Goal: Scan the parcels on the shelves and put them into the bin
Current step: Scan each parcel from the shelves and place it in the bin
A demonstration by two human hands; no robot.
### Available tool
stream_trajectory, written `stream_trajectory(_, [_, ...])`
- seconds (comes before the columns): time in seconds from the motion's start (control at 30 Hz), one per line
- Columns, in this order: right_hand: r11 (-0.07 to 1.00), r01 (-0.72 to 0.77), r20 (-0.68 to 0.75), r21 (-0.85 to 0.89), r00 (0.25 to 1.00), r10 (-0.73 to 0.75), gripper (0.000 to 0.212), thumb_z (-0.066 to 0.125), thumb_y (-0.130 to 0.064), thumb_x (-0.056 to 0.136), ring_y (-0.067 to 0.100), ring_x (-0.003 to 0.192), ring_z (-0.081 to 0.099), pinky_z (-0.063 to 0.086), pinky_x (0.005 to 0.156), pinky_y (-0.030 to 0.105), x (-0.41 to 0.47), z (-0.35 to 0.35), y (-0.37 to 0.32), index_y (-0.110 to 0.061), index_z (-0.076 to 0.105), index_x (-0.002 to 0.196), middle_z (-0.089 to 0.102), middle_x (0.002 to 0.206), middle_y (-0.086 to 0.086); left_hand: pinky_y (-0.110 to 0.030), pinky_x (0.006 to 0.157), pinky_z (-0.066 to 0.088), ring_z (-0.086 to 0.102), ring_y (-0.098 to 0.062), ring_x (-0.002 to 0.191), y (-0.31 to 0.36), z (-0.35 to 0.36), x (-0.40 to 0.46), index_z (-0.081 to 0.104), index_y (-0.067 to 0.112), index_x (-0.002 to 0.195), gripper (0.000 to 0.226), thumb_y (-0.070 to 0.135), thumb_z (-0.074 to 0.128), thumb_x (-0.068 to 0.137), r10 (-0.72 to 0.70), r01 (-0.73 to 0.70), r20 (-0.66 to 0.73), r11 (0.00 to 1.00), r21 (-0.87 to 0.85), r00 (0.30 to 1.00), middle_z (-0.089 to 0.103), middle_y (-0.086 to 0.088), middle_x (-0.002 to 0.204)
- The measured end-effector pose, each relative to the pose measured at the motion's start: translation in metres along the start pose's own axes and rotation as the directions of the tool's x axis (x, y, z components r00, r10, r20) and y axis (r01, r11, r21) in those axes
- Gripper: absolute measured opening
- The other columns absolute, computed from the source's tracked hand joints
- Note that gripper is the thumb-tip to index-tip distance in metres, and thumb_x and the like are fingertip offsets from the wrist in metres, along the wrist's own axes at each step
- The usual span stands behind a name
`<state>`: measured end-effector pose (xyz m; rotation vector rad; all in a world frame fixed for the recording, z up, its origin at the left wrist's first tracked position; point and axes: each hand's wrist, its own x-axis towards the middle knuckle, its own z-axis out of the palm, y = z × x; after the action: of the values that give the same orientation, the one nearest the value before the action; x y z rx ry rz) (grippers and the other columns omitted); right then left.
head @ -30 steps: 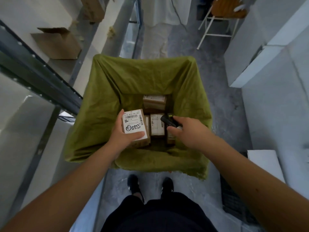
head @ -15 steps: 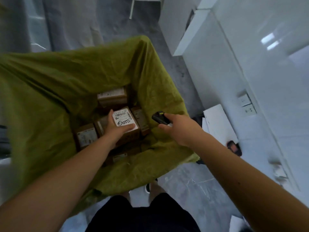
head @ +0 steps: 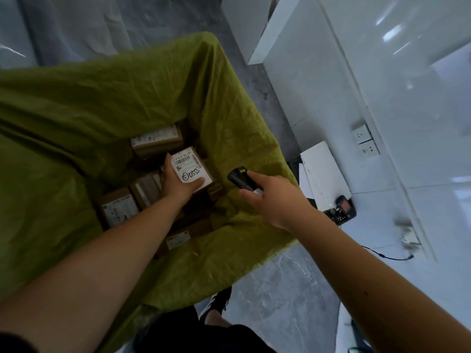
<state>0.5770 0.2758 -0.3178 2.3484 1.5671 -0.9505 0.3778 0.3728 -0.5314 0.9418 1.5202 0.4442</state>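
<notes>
- Olive-green cloth lines the bin (head: 107,103), which holds several brown parcels.
- The left hand (head: 178,183) reaches down inside the bin, its grip closed around a labelled parcel (head: 191,166), thumb across the white label.
- The right hand (head: 270,197) grips a black scanner (head: 238,180) over the bin's right edge, beside the parcel.
</notes>
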Motion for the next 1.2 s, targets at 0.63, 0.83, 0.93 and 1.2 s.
stream_trajectory(0.63, [0.994,0.099,0.012,-0.047,0.995,-0.098,0.073,0.046,-0.072,0.095,0.024,0.096,0.062,0.058,0.082,0.046,-0.007,-0.006,0.006,-0.037,0.034,0.158,0.061,0.128,0.005,-0.047,0.126,0.028,0.028,-0.031,0.156,0.008,-0.007,-0.026,0.007,0.028,0.169,0.103,0.008,0.075,0.094,0.110,-0.116,0.034,0.950,0.292,0.993,0.023,-0.010,0.172])
stream_trajectory(0.83, [0.976,0.218,0.043,-0.018,0.975,-0.217,0.071,0.049,-0.068,0.097,0.025,0.106,0.061,0.054,0.085,0.042,0.000,-0.013,0.017,-0.035,0.035,0.159,0.059,0.133,0.008,-0.052,0.118,0.041,0.042,-0.036,0.145,0.009,-0.027,-0.088,0.019,0.029,0.167,0.094,0.027,0.077,0.094,0.186,-0.170,0.018,0.851,0.498,0.982,0.033,-0.013,0.164])
stream_trajectory(0.93, [0.954,0.298,0.082,-0.020,0.952,-0.295,0.071,0.051,-0.068,0.096,0.025,0.105,0.062,0.054,0.084,0.042,0.006,-0.015,0.022,-0.037,0.036,0.157,0.059,0.132,0.007,-0.051,0.116,0.042,0.040,-0.034,0.146,0.018,-0.029,-0.131,0.023,0.028,0.166,0.092,0.037,0.077,0.091,0.215,-0.142,-0.047,0.775,0.616,0.975,0.033,-0.009,0.165])
stream_trajectory(1.2, [0.788,0.613,0.118,-0.064,0.788,-0.604,0.070,0.050,-0.068,0.095,0.018,0.089,0.064,0.060,0.075,0.041,0.009,-0.024,0.017,-0.032,0.040,0.155,0.065,0.117,0.000,-0.048,0.122,0.035,0.031,-0.030,0.151,0.039,-0.006,-0.263,0.033,0.030,0.163,0.088,0.062,0.068,0.089,0.248,0.115,-0.436,0.747,0.654,0.865,0.034,-0.004,0.167])
